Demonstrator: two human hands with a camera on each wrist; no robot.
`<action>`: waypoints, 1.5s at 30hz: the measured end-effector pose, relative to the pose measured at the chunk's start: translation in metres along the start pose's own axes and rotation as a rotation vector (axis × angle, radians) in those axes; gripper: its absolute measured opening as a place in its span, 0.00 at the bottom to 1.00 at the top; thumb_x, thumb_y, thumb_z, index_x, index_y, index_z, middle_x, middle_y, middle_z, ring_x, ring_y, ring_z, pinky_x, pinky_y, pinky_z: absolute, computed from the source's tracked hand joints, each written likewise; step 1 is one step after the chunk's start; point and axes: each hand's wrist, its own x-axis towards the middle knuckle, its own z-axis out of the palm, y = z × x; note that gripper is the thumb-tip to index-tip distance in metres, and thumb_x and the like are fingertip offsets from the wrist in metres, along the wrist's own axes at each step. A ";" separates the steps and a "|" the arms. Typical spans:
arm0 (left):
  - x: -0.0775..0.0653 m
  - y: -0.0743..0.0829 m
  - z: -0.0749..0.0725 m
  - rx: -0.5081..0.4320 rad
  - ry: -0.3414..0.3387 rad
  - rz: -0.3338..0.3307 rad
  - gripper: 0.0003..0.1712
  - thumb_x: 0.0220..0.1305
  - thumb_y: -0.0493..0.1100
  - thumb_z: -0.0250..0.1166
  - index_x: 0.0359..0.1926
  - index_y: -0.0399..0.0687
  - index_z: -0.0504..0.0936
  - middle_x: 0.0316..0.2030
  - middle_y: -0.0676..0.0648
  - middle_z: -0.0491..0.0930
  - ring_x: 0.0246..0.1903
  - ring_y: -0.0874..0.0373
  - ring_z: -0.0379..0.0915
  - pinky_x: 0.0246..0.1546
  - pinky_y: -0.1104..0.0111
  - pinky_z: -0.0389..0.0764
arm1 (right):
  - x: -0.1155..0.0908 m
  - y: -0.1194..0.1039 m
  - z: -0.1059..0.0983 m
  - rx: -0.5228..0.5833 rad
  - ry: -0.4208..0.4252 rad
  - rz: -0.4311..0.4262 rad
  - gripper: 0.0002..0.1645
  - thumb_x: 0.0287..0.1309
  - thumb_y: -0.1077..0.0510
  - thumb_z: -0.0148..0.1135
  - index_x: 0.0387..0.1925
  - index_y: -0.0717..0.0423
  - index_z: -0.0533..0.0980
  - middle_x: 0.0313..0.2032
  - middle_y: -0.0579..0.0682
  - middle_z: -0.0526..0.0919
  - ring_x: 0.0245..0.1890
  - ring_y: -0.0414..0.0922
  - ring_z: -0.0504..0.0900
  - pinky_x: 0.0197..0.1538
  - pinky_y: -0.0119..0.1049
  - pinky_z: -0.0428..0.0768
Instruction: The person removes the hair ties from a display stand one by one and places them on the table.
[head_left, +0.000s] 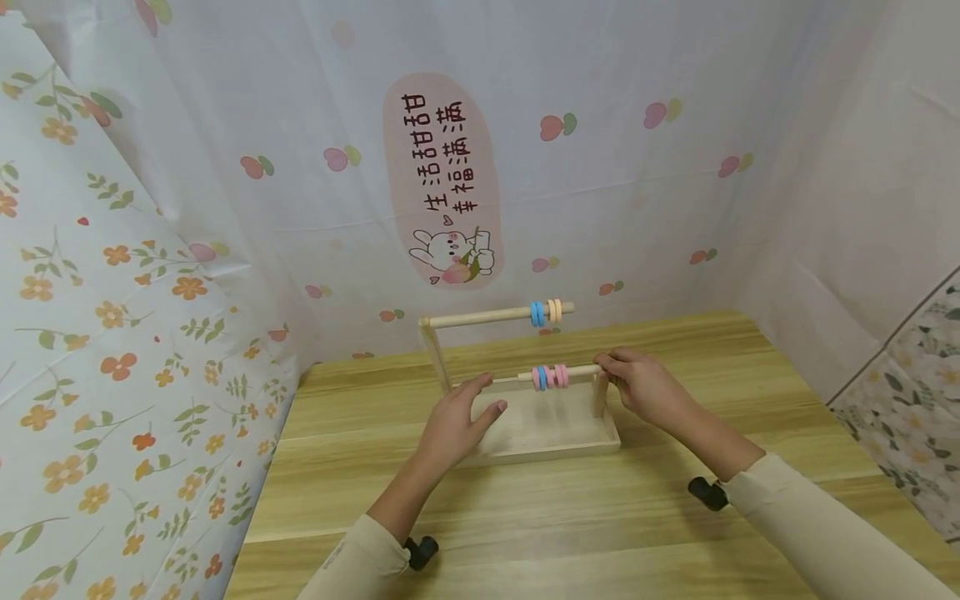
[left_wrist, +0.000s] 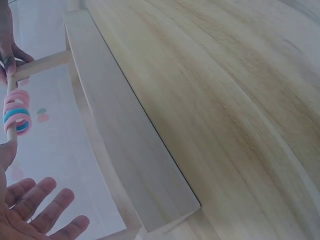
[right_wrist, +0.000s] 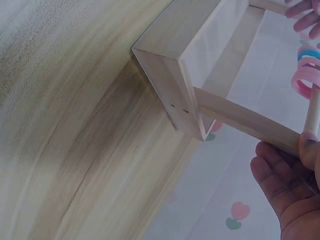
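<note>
Nearby, the left hand [head_left: 452,423] has its fingers loosely spread, plainest in the left wrist view; whether it touches the lower rod [head_left: 585,371] I cannot tell. The right hand [head_left: 650,387] pinches that rod's other end at the upright [right_wrist: 245,120]. Pink and blue rings [head_left: 562,376] circle the rod, above the wooden base [head_left: 547,452]. Only the right wrist view shows two dark dots [right_wrist: 185,111] on the base's end; only the head view shows, farther back, the upper rod [head_left: 480,317] with blue rings [head_left: 537,314] and peach rings [head_left: 555,311], then a printed rabbit [head_left: 453,250].
</note>
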 end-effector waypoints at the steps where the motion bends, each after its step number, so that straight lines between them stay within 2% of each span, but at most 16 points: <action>1: 0.001 0.001 0.000 -0.003 -0.002 -0.003 0.36 0.83 0.60 0.64 0.79 0.44 0.76 0.73 0.43 0.82 0.71 0.42 0.81 0.73 0.42 0.80 | 0.000 0.000 0.000 0.002 0.001 -0.001 0.15 0.68 0.73 0.71 0.55 0.71 0.87 0.45 0.62 0.91 0.38 0.55 0.92 0.39 0.45 0.92; 10: 0.009 0.005 0.003 0.001 -0.014 0.006 0.37 0.83 0.62 0.63 0.81 0.47 0.74 0.73 0.45 0.82 0.70 0.45 0.82 0.71 0.43 0.82 | 0.000 -0.001 -0.001 0.008 0.007 0.004 0.15 0.67 0.73 0.71 0.54 0.71 0.87 0.44 0.61 0.90 0.37 0.55 0.92 0.39 0.45 0.92; 17: 0.014 0.010 0.005 0.000 -0.009 0.021 0.35 0.83 0.60 0.64 0.79 0.48 0.75 0.71 0.43 0.83 0.71 0.43 0.82 0.71 0.44 0.82 | -0.001 0.001 0.000 0.002 0.013 -0.007 0.16 0.66 0.73 0.72 0.54 0.71 0.87 0.45 0.62 0.91 0.39 0.56 0.93 0.40 0.46 0.92; 24: 0.019 0.015 0.010 -0.001 -0.016 0.016 0.35 0.82 0.60 0.66 0.80 0.51 0.75 0.73 0.45 0.82 0.70 0.46 0.82 0.70 0.46 0.84 | -0.002 0.003 0.003 -0.005 0.014 -0.004 0.15 0.67 0.73 0.72 0.54 0.71 0.87 0.45 0.62 0.91 0.37 0.55 0.92 0.39 0.46 0.92; 31: 0.022 0.020 0.013 0.007 -0.010 0.035 0.36 0.81 0.60 0.66 0.80 0.49 0.74 0.70 0.46 0.85 0.70 0.45 0.83 0.70 0.47 0.84 | -0.002 0.003 0.003 -0.006 0.001 0.006 0.17 0.67 0.73 0.72 0.55 0.71 0.87 0.46 0.62 0.90 0.37 0.55 0.92 0.39 0.45 0.92; 39: 0.028 0.026 0.015 -0.005 -0.053 0.048 0.34 0.82 0.60 0.65 0.80 0.51 0.75 0.74 0.45 0.81 0.69 0.45 0.83 0.69 0.46 0.85 | -0.002 0.003 0.003 -0.009 0.020 -0.008 0.16 0.67 0.73 0.72 0.55 0.72 0.87 0.45 0.63 0.91 0.37 0.55 0.93 0.38 0.45 0.92; 45: 0.032 0.031 0.016 -0.015 -0.052 0.054 0.33 0.83 0.59 0.65 0.80 0.53 0.75 0.73 0.46 0.82 0.68 0.46 0.84 0.67 0.46 0.86 | -0.002 0.003 0.003 0.006 0.029 -0.021 0.16 0.66 0.74 0.72 0.54 0.71 0.88 0.43 0.61 0.90 0.35 0.53 0.91 0.36 0.43 0.91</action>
